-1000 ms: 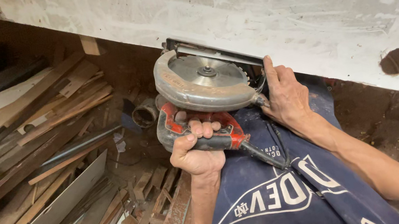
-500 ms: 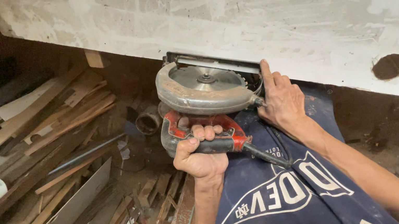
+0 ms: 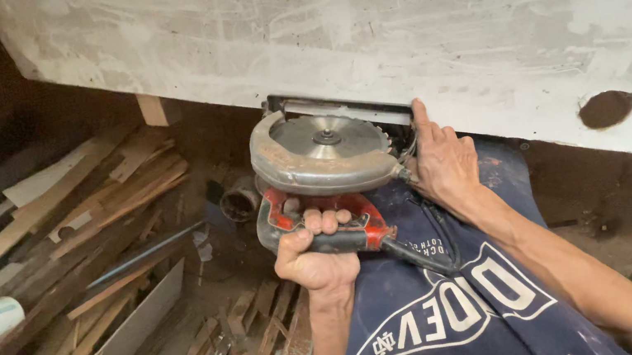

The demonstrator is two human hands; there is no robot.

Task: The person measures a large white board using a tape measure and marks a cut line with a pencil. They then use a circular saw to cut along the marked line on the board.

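Left grip [image 3: 315, 257] wrapped tight around saw [image 3: 322, 160] handle; right hand [image 3: 439, 163] flat, bracing guard against board [image 3: 394, 32]; barely shifted since.

Bright slab, dim corners (sharp focus)

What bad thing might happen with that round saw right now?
1. The right hand rests right beside the saw blade, so fingers might get cut if it slips.
2. The black cord trails over the lap near the blade and might snag.
3. Only the left hand has a grip on the red handle, so the saw might kick off the white board.
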